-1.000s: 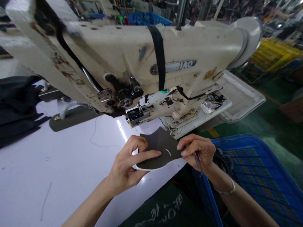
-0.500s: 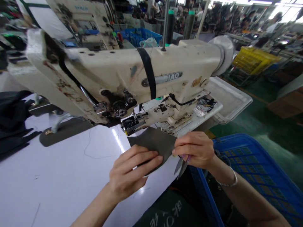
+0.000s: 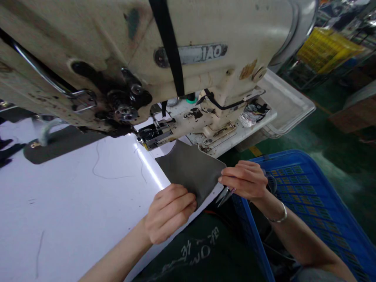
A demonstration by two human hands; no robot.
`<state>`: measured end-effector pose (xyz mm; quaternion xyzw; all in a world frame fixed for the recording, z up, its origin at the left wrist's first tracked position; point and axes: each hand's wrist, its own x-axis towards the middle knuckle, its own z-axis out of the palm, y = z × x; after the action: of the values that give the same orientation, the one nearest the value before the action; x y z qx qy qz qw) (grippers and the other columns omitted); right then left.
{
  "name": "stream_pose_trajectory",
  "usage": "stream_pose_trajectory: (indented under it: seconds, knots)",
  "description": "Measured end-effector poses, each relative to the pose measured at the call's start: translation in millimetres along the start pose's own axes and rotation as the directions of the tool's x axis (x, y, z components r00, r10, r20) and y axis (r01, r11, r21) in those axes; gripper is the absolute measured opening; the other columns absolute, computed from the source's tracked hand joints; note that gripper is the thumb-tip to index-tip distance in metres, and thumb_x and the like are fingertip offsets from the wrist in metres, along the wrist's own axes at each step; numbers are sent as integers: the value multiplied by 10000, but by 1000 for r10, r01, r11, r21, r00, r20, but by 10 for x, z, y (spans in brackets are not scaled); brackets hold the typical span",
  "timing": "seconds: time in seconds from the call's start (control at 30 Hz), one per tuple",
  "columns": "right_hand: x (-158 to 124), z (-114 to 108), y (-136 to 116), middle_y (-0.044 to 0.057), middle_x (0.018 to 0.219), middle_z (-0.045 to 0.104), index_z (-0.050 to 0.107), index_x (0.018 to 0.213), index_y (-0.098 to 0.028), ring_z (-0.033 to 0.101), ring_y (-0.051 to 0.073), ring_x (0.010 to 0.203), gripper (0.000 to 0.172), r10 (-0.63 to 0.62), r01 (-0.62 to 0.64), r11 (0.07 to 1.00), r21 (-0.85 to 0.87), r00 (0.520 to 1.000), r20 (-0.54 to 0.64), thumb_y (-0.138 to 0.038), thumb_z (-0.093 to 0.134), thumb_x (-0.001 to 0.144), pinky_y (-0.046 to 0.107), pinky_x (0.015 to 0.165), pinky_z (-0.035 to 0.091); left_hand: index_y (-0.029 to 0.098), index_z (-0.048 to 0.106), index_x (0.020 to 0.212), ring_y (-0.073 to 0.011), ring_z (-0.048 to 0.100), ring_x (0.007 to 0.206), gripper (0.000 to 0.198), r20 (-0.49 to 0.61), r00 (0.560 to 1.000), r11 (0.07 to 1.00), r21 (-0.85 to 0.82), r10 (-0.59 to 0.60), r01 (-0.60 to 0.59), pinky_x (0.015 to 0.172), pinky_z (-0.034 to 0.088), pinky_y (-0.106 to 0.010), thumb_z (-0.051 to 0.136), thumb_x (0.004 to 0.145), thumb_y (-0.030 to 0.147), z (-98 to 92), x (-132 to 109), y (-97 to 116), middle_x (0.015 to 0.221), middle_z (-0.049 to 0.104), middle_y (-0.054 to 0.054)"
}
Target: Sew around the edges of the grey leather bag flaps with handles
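Dark grey fabric panel (image 3: 190, 168) lies flat on the white sewing table (image 3: 73, 203), close to the table's near edge and just in front of the machine's presser foot (image 3: 154, 134), not under it. One long side of the panel curves, and its far corner points towards the needle area. The left hand (image 3: 169, 213) lies over the panel's near corner, fingers closed together and pressing the cloth down against the tabletop. The right hand (image 3: 242, 180) is at the panel's right corner, with its fingertips (image 3: 221, 179) against the edge. It pinches a pair of thread snips (image 3: 225, 196) in a narrow grip, the blades pointing down and away from the cloth; they seem barely parted, though the view is too small to be sure.

As far as the view shows, the panel is off the machine and no stitch line stands out on its upper face, though the dim surface could hide a fine seam. No thread end can be made out at the snips. A loose thread (image 3: 100, 168) lies on the table to the left. The cream sewing machine head (image 3: 205, 51) looms above, and a blue plastic crate (image 3: 302, 196) sits just beyond the right forearm, with a bracelet (image 3: 277, 217) at that wrist.
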<state>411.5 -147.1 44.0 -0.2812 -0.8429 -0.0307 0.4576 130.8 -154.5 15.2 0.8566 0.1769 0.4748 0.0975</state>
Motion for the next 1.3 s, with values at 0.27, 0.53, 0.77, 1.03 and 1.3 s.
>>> stream_pose_trajectory:
  seconds: [0.27,0.53,0.77,1.03,1.3]
  knots:
    - [-138,117,-5,53,908,761,750,977,-166,662,116,660,161,59,-57,998,37,997,-45,-229,605,1007,284,558,412,127,678,912,-214,691,914,71,9,999,999,18,44,-45,763,614,-374,674,889,59,19,28,-24,902,748,-88]
    - [-325,252,23,48,927,750,773,994,-200,654,122,657,155,164,-153,984,94,978,-125,-195,620,971,267,576,475,120,647,854,-228,668,847,107,-29,998,999,2,52,-52,697,587,-381,679,835,19,107,77,-32,852,710,-107]
    - [-439,319,23,49,924,759,753,971,-202,661,126,662,147,205,-196,977,85,973,-108,-156,614,954,275,602,506,136,615,851,-240,682,896,123,52,999,1000,-17,6,-5,728,589,-396,624,860,13,144,151,-52,912,732,-137]
    - [-644,430,-6,36,924,741,753,942,-225,706,127,747,156,300,-292,949,116,952,-61,-142,621,927,251,685,565,109,644,883,-244,678,886,163,177,980,995,-10,95,-94,698,577,-376,704,813,-25,113,5,-64,916,737,-135]
    - [-826,605,-69,37,991,695,768,944,-230,674,97,741,276,472,-487,830,271,873,124,-30,633,808,199,644,520,112,644,1166,-234,600,936,507,501,856,992,62,-129,113,823,575,-372,458,741,-93,207,-32,-65,1129,690,-137]
